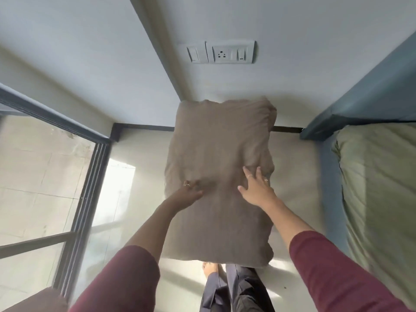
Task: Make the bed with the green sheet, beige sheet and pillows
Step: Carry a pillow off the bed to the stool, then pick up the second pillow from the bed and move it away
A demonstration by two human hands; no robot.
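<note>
Both hands flat on pillow | left fingers spread | right fingers spread

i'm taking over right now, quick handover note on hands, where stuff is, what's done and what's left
Left hand: fingers pressed into the beige pillow, apparently gripping the fabric; blurred.
Right hand: open, fingers spread flat against the same pillow.
The pillow is held up lengthwise in front of the person, above the floor, beside the bed.
Done: the green sheet is already spread over the mattress on the right.
Left: place this pillow on the bed. No beige sheet or other pillows are in view, so their state cannot be told.
</note>
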